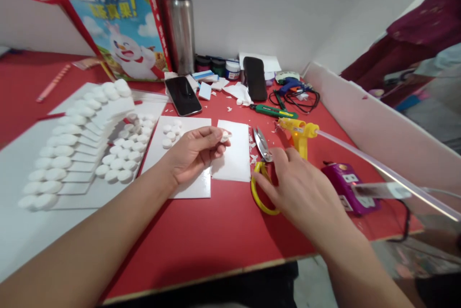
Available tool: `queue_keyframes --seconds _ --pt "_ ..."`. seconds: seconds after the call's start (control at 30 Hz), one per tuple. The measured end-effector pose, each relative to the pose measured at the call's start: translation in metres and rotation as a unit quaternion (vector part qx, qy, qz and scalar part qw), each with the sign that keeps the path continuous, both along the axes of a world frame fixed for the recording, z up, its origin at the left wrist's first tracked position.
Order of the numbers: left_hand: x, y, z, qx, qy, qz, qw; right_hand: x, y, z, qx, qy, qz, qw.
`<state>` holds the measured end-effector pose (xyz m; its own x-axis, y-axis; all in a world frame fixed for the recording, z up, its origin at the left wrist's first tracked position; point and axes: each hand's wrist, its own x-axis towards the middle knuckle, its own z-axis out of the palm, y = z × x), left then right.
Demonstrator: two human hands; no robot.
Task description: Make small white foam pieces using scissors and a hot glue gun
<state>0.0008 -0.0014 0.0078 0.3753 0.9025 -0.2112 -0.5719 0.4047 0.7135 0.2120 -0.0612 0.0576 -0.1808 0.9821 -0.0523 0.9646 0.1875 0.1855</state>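
My left hand [200, 149] is closed in a pinch on a small white round piece [225, 136], held above a white sheet [232, 154]. Its exact shape is partly covered by my fingers. My right hand [300, 178] hovers beside and partly over scissors [260, 201] with yellow handles; its thumb and fingers are apart, and nothing shows between them. Just beyond its fingertips stands a yellow glue gun [300, 135] with a long clear glue stick [374, 161]. Several white discs [173, 131] lie on a white board [190, 188] behind my left hand.
On the left, a white stepped stack [86, 164] carries rows of white discs, with more loose discs [122, 159] beside it. Phones [183, 95], a green cutter [273, 111], a steel flask [180, 34] and a box [122, 24] stand behind. A purple box [345, 185] sits right.
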Motion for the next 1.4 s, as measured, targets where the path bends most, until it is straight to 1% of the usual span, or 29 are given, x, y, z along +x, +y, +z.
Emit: queue_keyframes --seconds 0.07,0.17,0.23,0.33,0.4,0.43,0.5,0.53,0.57,0.63,0.67,0.7,0.73,0.77,0.8,0.9,0.97,1.07,1.2,1.4 --pt "0.001 0.000 0.000 -0.012 -0.008 0.006 1.000 0.008 -0.008 -0.007 -0.022 -0.006 0.005 1.000" --pt "0.003 -0.001 -0.001 -0.033 -0.004 0.024 0.999 0.013 -0.009 -0.016 -0.040 0.003 -0.025 0.999" --pt "0.004 -0.001 -0.001 -0.053 0.000 0.034 0.998 0.012 -0.006 -0.016 -0.060 0.002 -0.061 0.996" --pt "0.005 -0.001 0.001 -0.079 0.001 0.041 0.996 0.012 0.000 -0.010 -0.107 0.002 -0.101 0.989" --pt "0.004 -0.001 0.002 -0.085 -0.004 0.042 0.995 0.020 0.002 -0.008 -0.120 0.031 -0.118 0.985" --pt "0.004 -0.001 0.003 -0.088 -0.007 0.041 0.995 0.026 0.002 -0.008 -0.115 0.059 -0.123 0.984" --pt "0.004 -0.001 0.005 -0.100 -0.010 0.040 0.994 0.039 -0.001 -0.011 -0.089 0.151 -0.118 0.977" --pt "0.004 -0.001 0.005 -0.108 -0.011 0.041 0.993 0.046 -0.002 -0.013 -0.079 0.219 -0.110 0.966" --pt "0.005 -0.001 0.006 -0.114 -0.013 0.043 0.992 0.052 -0.004 -0.015 -0.073 0.298 -0.101 0.946" --pt "0.005 -0.002 0.008 -0.122 -0.017 0.046 0.991 0.058 -0.007 -0.016 -0.082 0.439 -0.095 0.890" --pt "0.006 -0.003 0.009 -0.124 -0.019 0.047 0.991 0.058 -0.008 -0.015 -0.091 0.485 -0.099 0.864" --pt "0.006 -0.003 0.009 -0.125 -0.020 0.047 0.991 0.057 -0.010 -0.013 -0.097 0.511 -0.103 0.848" --pt "0.006 -0.004 0.010 -0.126 -0.019 0.048 0.991 0.055 -0.011 -0.010 -0.102 0.525 -0.101 0.839" --pt "0.007 -0.005 0.010 -0.128 -0.018 0.048 0.990 0.053 -0.012 -0.008 -0.105 0.527 -0.091 0.839" --pt "0.008 -0.006 0.010 -0.129 -0.017 0.048 0.990 0.050 -0.014 -0.006 -0.103 0.519 -0.078 0.845" --pt "0.011 -0.009 0.009 -0.119 -0.014 0.039 0.992 0.039 -0.019 -0.002 -0.086 0.472 -0.041 0.876" --pt "0.014 -0.011 0.009 -0.109 -0.017 0.027 0.994 0.033 -0.023 -0.003 -0.083 0.447 -0.024 0.891" --pt "0.018 -0.014 0.007 -0.103 -0.019 0.015 0.994 0.024 -0.027 -0.008 -0.079 0.432 -0.002 0.898" --pt "0.019 -0.017 0.005 -0.086 -0.015 0.009 0.996 0.018 -0.028 -0.015 -0.068 0.407 0.004 0.911" --pt "0.019 -0.018 0.003 -0.036 0.012 -0.032 0.999 0.015 -0.025 -0.016 -0.057 0.397 0.009 0.916"
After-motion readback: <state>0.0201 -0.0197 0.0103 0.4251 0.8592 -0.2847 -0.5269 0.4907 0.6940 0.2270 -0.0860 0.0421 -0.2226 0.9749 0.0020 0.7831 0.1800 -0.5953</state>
